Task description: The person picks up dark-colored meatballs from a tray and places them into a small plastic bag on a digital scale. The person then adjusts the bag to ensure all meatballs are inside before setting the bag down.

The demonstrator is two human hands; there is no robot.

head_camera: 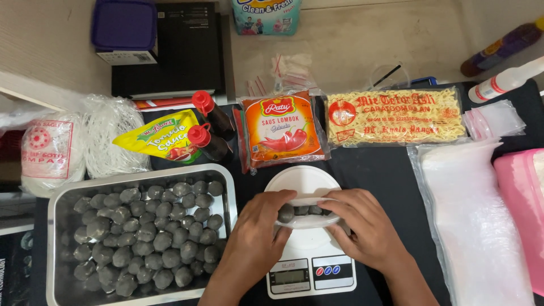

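My left hand [258, 232] and my right hand [362, 226] both grip a small clear plastic bag [306, 212] holding several grey meatballs. The bag rests on the round white plate of a kitchen scale [303, 180], whose display [289, 277] faces me. The left hand pinches the bag's left end, and the right hand holds its right end and upper edge. A metal tray [59, 204] full of grey meatballs [150, 232] stands just left of the left hand.
Behind the scale lie an orange chili sauce pouch [285, 130], a yellow tomato sauce pouch [161, 139], two red-capped dark bottles [209, 133] and a packet of dry noodles [396, 116]. White rice noodles [110, 136] sit far left. Plastic bags [476, 221] lie right.
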